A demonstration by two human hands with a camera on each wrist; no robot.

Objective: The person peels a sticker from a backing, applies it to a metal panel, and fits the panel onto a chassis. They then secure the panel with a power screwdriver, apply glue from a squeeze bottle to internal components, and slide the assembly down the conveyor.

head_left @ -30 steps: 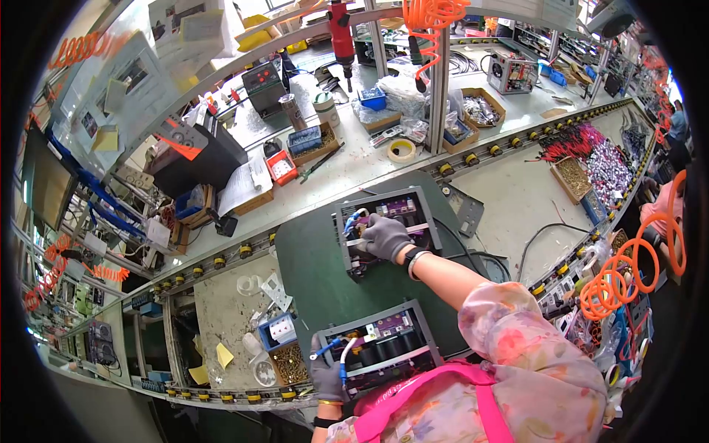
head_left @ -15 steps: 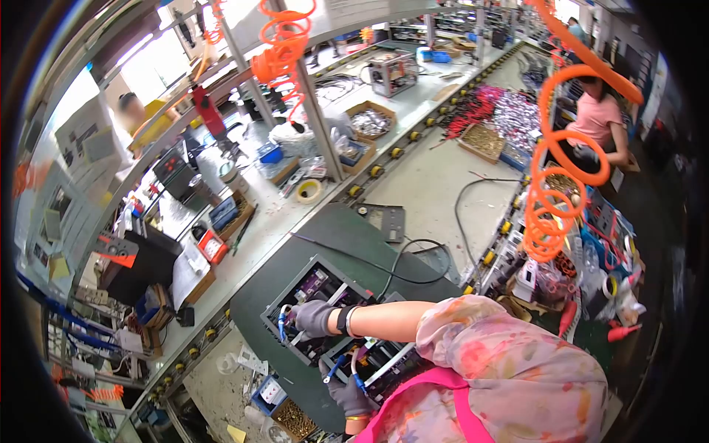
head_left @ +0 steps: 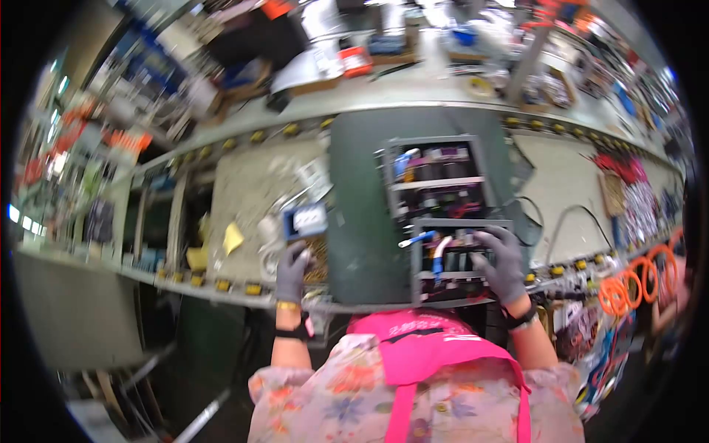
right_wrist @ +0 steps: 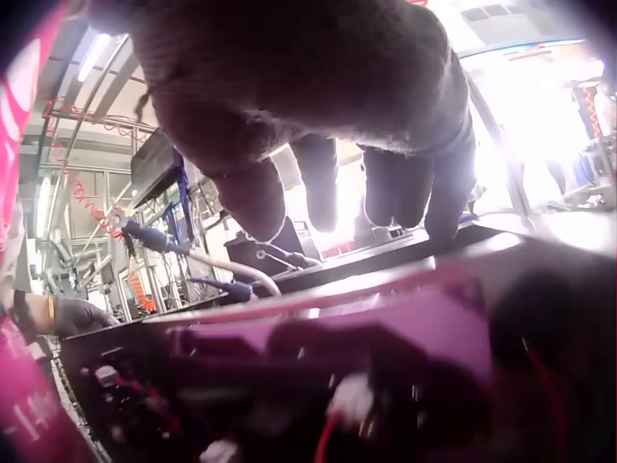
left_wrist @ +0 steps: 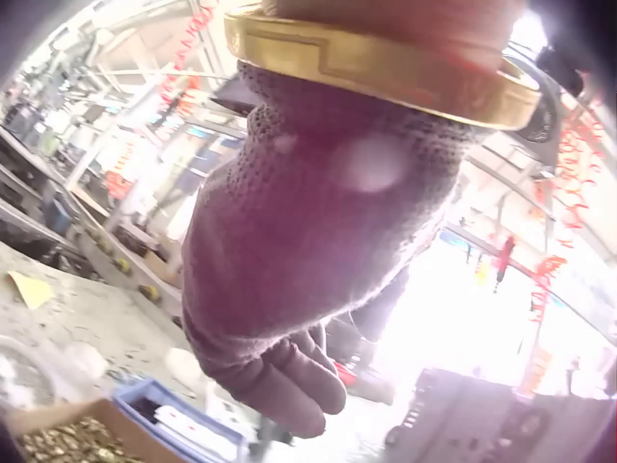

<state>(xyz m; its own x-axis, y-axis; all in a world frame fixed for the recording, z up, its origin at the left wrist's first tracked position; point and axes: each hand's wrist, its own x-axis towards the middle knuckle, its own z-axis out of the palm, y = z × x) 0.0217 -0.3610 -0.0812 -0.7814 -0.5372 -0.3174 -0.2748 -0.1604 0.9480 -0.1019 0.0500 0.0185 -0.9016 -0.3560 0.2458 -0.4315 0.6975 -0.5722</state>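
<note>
My gloved left hand (head_left: 292, 275) is beside the carton of brass screws (head_left: 317, 260), left of the green mat. In the left wrist view its fingers (left_wrist: 294, 395) hang loosely bent, with nothing visible in them. My gloved right hand (head_left: 504, 264) is over the right side of the nearer grey metal case (head_left: 417, 284), fingers spread and pointing down toward the frame. Inside that case are circuit boards and dark cylinders. A blue-ended cable (head_left: 419, 239) and a white cable with a blue sleeve (head_left: 441, 255) stick up from it. A second similar case (head_left: 436, 183) lies just behind, touching or overlapping it.
Both cases lie on a green mat (head_left: 362, 221). A blue bin with white parts (head_left: 306, 220) adjoins the screw carton. A roller track (head_left: 258, 136) runs behind the mat. To the right are a black cable (head_left: 583, 214) and orange coiled hose (head_left: 635, 280).
My right hand has left the farther case and come back over the nearer one. My left hand has moved off the nearer case to the screw carton. The head view has swung round.
</note>
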